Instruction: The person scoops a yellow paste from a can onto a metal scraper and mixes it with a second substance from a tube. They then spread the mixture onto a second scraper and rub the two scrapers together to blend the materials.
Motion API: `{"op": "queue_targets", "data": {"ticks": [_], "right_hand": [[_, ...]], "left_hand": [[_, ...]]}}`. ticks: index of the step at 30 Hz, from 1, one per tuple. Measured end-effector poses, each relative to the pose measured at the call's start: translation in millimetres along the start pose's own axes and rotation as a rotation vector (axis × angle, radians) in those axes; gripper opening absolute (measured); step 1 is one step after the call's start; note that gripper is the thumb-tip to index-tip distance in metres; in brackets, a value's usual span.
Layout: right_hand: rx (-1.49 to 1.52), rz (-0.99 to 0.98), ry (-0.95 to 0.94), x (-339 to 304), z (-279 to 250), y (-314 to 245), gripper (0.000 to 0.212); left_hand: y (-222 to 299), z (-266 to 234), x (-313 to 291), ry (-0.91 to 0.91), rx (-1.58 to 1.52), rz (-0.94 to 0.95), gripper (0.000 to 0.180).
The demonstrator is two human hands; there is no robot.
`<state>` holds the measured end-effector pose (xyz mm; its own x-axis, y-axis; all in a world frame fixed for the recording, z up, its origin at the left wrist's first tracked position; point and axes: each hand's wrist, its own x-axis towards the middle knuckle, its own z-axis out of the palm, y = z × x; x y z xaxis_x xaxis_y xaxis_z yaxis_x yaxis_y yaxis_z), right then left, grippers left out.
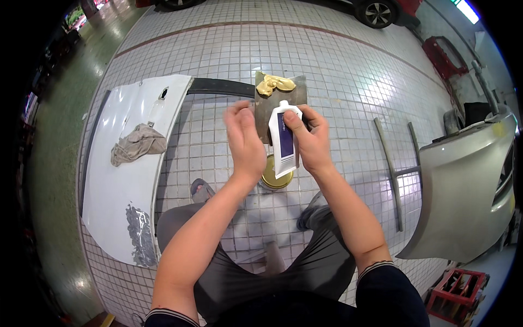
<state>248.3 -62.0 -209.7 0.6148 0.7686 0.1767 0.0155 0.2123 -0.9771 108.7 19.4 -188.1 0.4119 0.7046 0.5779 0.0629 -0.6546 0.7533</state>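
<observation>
In my right hand (pixel 315 139) is a white squeeze tube (pixel 284 158) with a dark blue panel, its narrow white tip pointing away from me and my thumb pressed on its front. Behind the tube, that hand also seems to grip a flat grey-brown mixing plate (pixel 263 111). A lump of yellowish putty (pixel 275 83) lies at the plate's far end. Just left of the plate is my left hand (pixel 245 139), slightly blurred, its fingers loosely raised and nothing visible in them. A round can (pixel 275 181) with a gold-coloured lid stands on the floor below, partly hidden by the tube.
On my left lies a white car door panel (pixel 120 180) with a crumpled grey cloth (pixel 139 144) and a grey patch. To my right are a silver car body panel (pixel 457 185), a metal stand (pixel 388 174) and a red crate (pixel 456 294). A red car (pixel 376 13) stands beyond the tiled floor.
</observation>
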Motion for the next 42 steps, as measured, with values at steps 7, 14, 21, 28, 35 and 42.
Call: {"op": "queue_targets", "data": {"ticks": [7,14,21,28,35,42], "right_hand": [[-0.092,-0.015,0.127,3.4,-18.2,-1.3,0.035],[0.007,-0.016,0.108,5.3,-16.6,5.5,0.037],[-0.003,-0.018,0.123,5.4,-18.0,-1.8,0.04],[0.011,-0.049,0.128,7.4,-20.2,4.6,0.036],[0.016,-0.027,0.103,6.8,-25.2,-2.7,0.037],[-0.036,-0.049,0.152,4.4,-22.0,0.5,0.031]], "left_hand": [[48.5,-39.0,-23.2,-0.124,-1.257,-0.28,0.02],[124.8,-101.8,-51.3,-0.356,-1.658,-0.368,0.011],[125.5,-85.9,-49.4,-0.422,-1.628,-0.226,0.01],[119.2,-79.1,-45.5,-0.435,-1.531,-0.14,0.01],[107.7,-65.7,-33.8,-0.379,-1.303,0.014,0.013],[42.1,-17.5,0.6,-0.155,-0.096,0.087,0.016]]}}
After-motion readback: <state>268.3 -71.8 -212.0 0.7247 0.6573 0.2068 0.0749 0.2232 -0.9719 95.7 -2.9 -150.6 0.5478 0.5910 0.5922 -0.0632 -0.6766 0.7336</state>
